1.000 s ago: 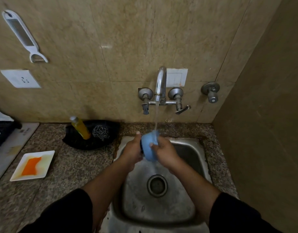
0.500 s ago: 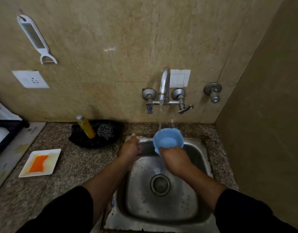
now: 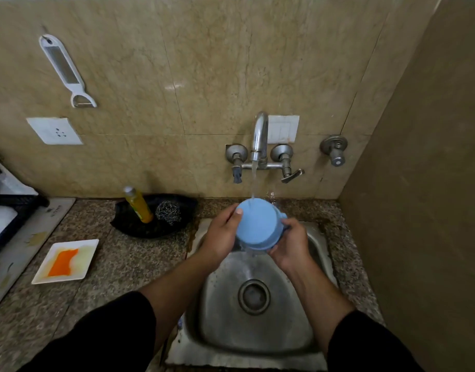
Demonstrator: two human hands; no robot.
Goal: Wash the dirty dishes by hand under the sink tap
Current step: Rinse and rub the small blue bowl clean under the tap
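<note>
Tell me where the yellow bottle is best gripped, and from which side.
The yellow bottle stands base down in the black tray, with the steel scrubber close on its right. So probably grip round its slim body, below the cap, coming from the left.

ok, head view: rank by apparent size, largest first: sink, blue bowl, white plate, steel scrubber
1. sink
2-3. white plate and blue bowl: look about alike. The bowl is raised nearer the camera, so left unranked.
4. steel scrubber
</note>
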